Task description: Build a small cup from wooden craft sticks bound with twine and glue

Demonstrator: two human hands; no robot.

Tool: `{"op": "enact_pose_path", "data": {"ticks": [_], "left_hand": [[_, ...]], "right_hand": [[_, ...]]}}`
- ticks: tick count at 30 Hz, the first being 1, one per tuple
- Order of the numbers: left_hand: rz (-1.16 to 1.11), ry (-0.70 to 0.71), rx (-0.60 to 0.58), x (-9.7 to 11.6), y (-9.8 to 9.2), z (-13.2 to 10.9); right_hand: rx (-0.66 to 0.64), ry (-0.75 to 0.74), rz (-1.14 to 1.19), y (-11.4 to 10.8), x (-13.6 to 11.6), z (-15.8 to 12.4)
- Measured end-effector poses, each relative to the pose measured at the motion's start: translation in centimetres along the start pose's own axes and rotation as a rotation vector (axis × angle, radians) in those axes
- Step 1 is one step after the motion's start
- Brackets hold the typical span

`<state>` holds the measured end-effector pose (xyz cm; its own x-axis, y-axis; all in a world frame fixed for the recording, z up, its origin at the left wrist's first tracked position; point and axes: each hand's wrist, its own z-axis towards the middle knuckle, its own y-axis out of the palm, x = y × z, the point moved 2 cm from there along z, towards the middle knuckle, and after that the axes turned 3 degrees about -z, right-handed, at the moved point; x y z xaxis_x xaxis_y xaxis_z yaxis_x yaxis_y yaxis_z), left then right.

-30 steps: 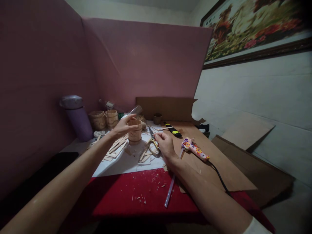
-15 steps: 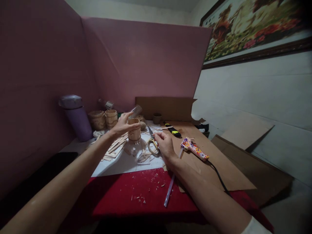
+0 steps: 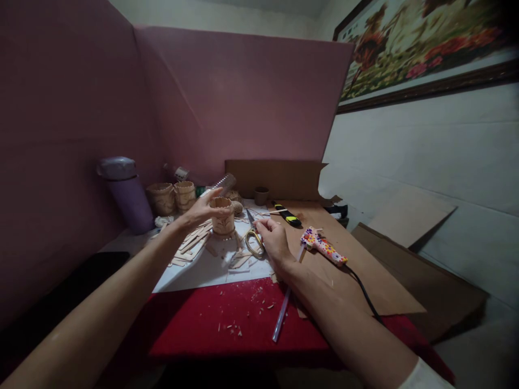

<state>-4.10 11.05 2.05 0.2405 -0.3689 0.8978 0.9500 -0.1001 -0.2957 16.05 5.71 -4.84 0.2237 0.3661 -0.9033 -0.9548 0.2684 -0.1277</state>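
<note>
My left hand [image 3: 201, 209] reaches over a small wooden cup [image 3: 223, 222] with a scalloped rim, its fingers and thumb closed around the upper part. The cup stands roughly upright over the white sheet. Just to the right, my right hand [image 3: 274, 239] is closed in a pinch; what its fingertips hold, if anything, is too small to make out. Gold-handled scissors [image 3: 254, 246] lie right beside those fingers, partly covered by them. Loose flat wooden sticks [image 3: 193, 243] are spread left of the cup. A ball of twine [image 3: 237, 208] sits behind it.
A patterned glue gun [image 3: 324, 248] with a clear glue stick [image 3: 281, 319] lies at right on cardboard [image 3: 365, 286]. Beyond are a yellow-black cutter [image 3: 288, 216] and a small pot [image 3: 261, 195]. Two similar cups [image 3: 161, 200] and a purple tumbler [image 3: 128, 202] stand at back left.
The cup has shifted slightly down toward the sheet in my left hand. My right hand stays almost where it was.
</note>
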Motion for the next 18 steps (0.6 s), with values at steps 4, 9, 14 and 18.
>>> {"op": "enact_pose_path", "data": {"ticks": [4,9,14,18], "left_hand": [[-0.091,-0.018,0.045,-0.8,0.1,0.0],[-0.169,-0.004,0.137,-1.5,-0.1,-0.4],[-0.18,-0.06,0.137,-2.1,0.5,-0.9],[-0.229,-0.007,0.198,-2.4,0.9,-0.9]], "right_hand": [[-0.11,-0.131,-0.128,0.2,-1.2,-0.9],[-0.453,-0.475,-0.568,0.9,-2.1,-2.5],[-0.587,-0.606,-0.901,1.1,-1.8,-3.0],[-0.562,-0.569,-0.909,1.0,-2.3,-3.0]]}}
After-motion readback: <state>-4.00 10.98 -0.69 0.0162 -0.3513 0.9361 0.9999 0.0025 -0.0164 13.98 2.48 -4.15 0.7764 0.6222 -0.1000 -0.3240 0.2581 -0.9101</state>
